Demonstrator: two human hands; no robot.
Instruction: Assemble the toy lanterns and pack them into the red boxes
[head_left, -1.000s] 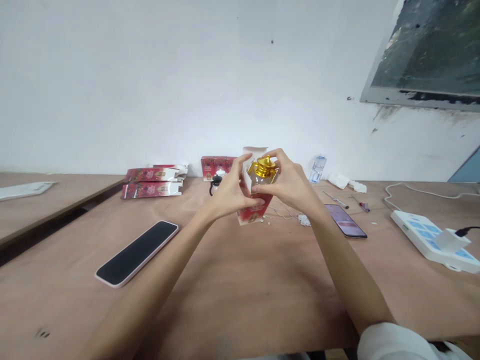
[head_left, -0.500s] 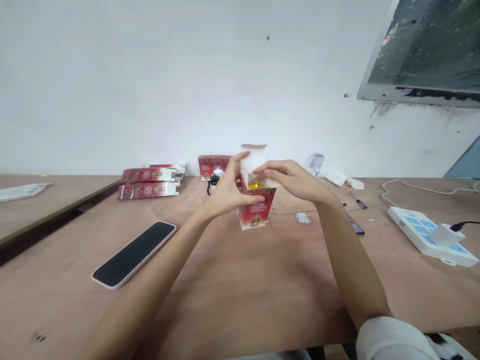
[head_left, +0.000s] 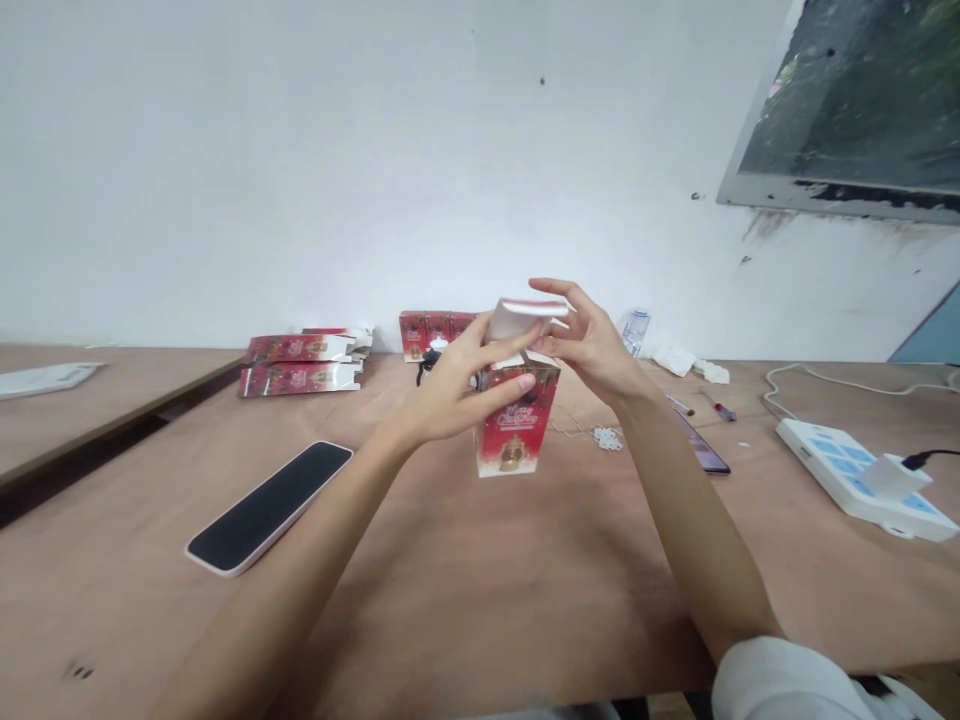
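A red Christmas gift box (head_left: pixel 517 425) of printed card stands upright before me, its front reading "Merry Christmas". My left hand (head_left: pixel 457 385) wraps round its left side, thumb across the front and fingers behind the top. The white lid flap (head_left: pixel 517 316) is bent forward over the opening, so the contents are hidden. With thumb and fingertips, my right hand (head_left: pixel 589 345) holds the flaps at the right of the top; its index finger is raised.
Flat unfolded red boxes (head_left: pixel 300 365) lie at the back left; finished red boxes (head_left: pixel 427 332) stand by the wall. A phone (head_left: pixel 270 508) lies left, another phone (head_left: pixel 703 445) right. White beads (head_left: pixel 606 437), a plastic bottle (head_left: pixel 635 330), tissues (head_left: pixel 675 356) and a power strip (head_left: pixel 862 475) lie to the right.
The lid flap, upright before, now leans forward over the opening and covers the gold item. My right hand has risen and turned to the flaps; my left still holds the box.
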